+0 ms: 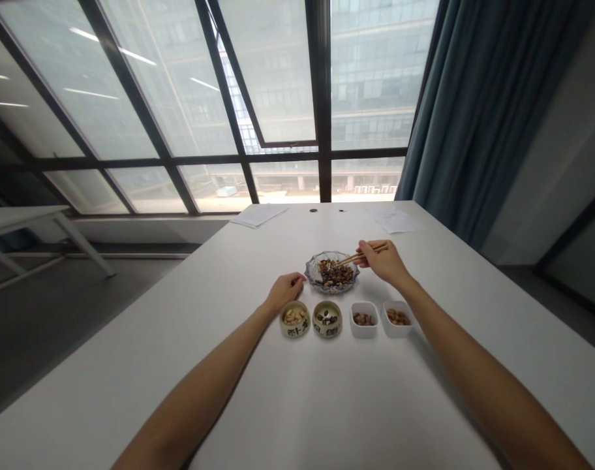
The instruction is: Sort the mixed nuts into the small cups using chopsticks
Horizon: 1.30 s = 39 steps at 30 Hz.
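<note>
- far L: side table (23,219), white, stands apart from the main one, over by the window (170,98) (dark frame, one pane tilted open, bldg outside)
- main table (288,405) = white, everything below sits on it
- papers (259,215) at the far L edge, flat, well away from the food
- L hand (284,292): rests on the table right behind the L bowl, fingers loosely curled, tips by the dish's L edge. can't tell if they touch the rim or grip anything, tbh
- L bowl (293,333): round, tan w/ dark characters on the side, pale nuts in it
- R bowl (327,333): same type, just beside it, some dark + pale bits inside
- dish (334,289): clear glass w/ wavy rim, behind the bowls, approx mid-table. has a brown mixed heap (339,274) in it
- chopsticks (351,259): slant down into the dish, tips at the heap; too small to tell if they pinch a pc
- L cup (364,331): white, squarish, reddish-brown bits inside
- R hand (383,261): fingers closed round the chopsticks, up off the table, R of the dish
- R cup (396,331): also white, near the R forearm, golden-brown pcs
- sheets (400,220) at the far R edge, then a blue curtain (458,130)
</note>
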Motion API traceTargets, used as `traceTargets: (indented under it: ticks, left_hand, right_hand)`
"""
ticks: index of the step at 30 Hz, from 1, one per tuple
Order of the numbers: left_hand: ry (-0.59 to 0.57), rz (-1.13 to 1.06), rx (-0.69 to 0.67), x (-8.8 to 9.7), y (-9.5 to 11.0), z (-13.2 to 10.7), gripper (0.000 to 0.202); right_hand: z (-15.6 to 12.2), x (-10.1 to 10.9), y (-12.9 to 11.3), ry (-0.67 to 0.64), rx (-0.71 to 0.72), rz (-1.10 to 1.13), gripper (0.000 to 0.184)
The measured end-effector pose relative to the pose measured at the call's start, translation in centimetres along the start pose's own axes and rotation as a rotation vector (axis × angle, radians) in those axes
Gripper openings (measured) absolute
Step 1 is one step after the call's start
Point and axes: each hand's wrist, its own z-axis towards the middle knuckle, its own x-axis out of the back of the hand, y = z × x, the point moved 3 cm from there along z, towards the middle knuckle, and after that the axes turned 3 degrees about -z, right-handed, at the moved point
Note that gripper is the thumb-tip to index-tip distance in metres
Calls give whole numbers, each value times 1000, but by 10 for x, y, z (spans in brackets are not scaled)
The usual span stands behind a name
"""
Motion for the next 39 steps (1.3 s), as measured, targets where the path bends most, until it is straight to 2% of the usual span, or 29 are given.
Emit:
traceTargets:
  ticks: [4, 11, 21, 27, 33, 39]
  left_hand:
    - [-6, -2, -7, -1, -1, 0, 39]
    - [-10, -15, -3, -1, -1, -1, 40]
    - [-16, -10, 10, 0, 3, -1, 41]
    - [-13, 0, 17, 1, 3, -1, 41]
    - [-6, 4, 10, 0, 2, -1, 40]
    - [-13, 4, 10, 1, 4, -1, 40]
  right_hand:
    - [2, -8, 14, 0, -33, -4, 31]
    - [1, -13, 24, -25, -21, -44, 37]
    - [-2, -16, 25, -7, -19, -48, 37]
    - [-5, -15, 12, 28, -35, 1, 32]
    - [-6, -4, -7, 73, -13, 36, 33]
    - [-17, 21, -54, 110, 57, 74, 35]
